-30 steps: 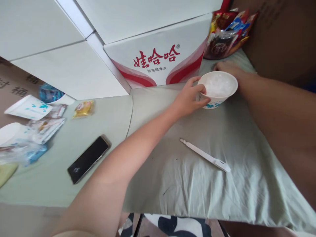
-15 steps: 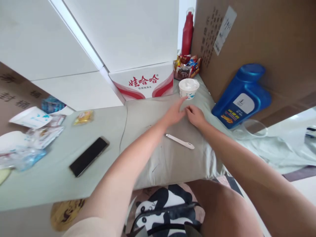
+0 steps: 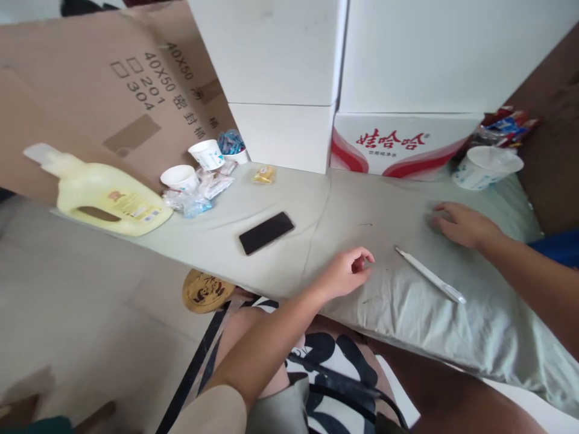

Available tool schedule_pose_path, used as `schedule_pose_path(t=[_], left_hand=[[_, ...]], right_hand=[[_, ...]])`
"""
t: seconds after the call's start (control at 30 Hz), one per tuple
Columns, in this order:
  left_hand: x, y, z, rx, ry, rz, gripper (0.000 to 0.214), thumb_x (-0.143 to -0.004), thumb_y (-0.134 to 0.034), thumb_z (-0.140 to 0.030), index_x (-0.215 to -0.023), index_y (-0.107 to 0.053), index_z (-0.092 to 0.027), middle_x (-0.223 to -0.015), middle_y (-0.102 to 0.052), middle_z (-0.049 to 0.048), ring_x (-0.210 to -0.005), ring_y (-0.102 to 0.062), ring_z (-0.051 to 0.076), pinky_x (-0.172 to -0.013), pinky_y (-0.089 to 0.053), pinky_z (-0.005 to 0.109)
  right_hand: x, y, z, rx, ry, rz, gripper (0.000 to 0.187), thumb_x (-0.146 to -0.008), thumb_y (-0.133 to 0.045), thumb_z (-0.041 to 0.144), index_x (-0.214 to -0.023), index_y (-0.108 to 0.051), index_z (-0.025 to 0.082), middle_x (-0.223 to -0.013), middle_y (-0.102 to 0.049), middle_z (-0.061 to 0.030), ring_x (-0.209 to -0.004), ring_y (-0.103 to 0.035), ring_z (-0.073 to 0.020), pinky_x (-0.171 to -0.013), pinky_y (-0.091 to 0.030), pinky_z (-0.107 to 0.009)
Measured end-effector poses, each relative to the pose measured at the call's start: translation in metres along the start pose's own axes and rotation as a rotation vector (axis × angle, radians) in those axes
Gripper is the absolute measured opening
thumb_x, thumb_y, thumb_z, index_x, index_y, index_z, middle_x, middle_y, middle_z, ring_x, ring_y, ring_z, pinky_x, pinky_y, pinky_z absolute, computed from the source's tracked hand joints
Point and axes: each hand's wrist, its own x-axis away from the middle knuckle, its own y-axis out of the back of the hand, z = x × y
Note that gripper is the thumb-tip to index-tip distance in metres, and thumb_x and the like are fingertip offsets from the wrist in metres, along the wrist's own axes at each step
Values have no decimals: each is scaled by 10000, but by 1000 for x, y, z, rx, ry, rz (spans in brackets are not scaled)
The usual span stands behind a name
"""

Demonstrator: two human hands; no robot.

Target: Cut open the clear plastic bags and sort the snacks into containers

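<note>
My left hand [image 3: 350,271] hovers at the front of the cloth-covered table [image 3: 312,241], its fingers loosely curled with a gap to the thumb and nothing visible in them. To the right, my right hand [image 3: 465,224] is low over the cloth, fingers a little apart and slightly blurred, holding nothing I can see. Between the two lies a slim white tool like a utility knife [image 3: 429,274]. Beyond my right hand stands a white paper bowl [image 3: 482,169] with clear plastic in it. A dark-screened phone [image 3: 266,233] rests left of my left hand.
A small yellow packet [image 3: 265,175] lies behind the phone. Paper cups [image 3: 207,155], plastic wrappers [image 3: 192,202] and a pale yellow jug [image 3: 113,199] are at the left. A white-and-red carton [image 3: 402,144] stands along the back, with snack packets [image 3: 509,126] at its right.
The view has turned left, bringing the yellow jug into sight. My hands have separated: the left has drawn back from the bowl toward the front edge, while the right stays nearer the bowl.
</note>
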Motion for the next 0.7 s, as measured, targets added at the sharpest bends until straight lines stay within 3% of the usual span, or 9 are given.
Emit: schedule_pose_path(t=[0.13, 0.2, 0.3, 0.5, 0.7], left_hand=[[18, 17, -4, 105, -93, -40, 135, -868, -580, -274, -980, -623, -213, -707, -457, -58, -672, -448, 103, -699, -406, 254], [28, 26, -10, 130, -124, -41, 183, -867, -568, -279, -1031, -628, -225, -742, -523, -45, -690, -482, 109, -726, -429, 260], [43, 41, -15, 61, -59, -62, 190, -859, -562, -292, -1027, -639, -246, -805, -627, -15, -707, -531, 130, -724, -439, 287], [63, 61, -1, -292, -129, 126, 187, -879, -527, -367, -984, -646, -268, -775, -678, 34, -671, -572, 191, -572, -344, 329], [67, 87, 18, -241, -92, 232, 205, -880, -481, -392, -959, -620, -265, -784, -672, 81, -702, -623, 232, -522, -277, 350]], right_hand=[[-4, 14, 75, 121, 151, 33, 237, -800, -568, 411, -989, -671, 312, -1237, -686, -232, -1198, -640, -415, -1045, -486, -600], [-16, 14, 132, 200, 253, 59, 313, -813, -548, 374, -1086, -675, 290, -1271, -682, -211, -1211, -638, -410, -1050, -488, -618], [-40, 1, 230, 277, 365, 91, 432, -837, -523, 344, -1238, -646, 243, -1365, -651, -170, -1246, -628, -376, -1059, -502, -581], [-97, -57, 410, 273, 547, 90, 564, -846, -548, 290, -1409, -539, 255, -1400, -643, -117, -1174, -639, -314, -993, -522, -485], [-155, -130, 533, 196, 631, 121, 742, -828, -585, 220, -1542, -391, 266, -1350, -659, -119, -1164, -636, -317, -1009, -508, -493]])
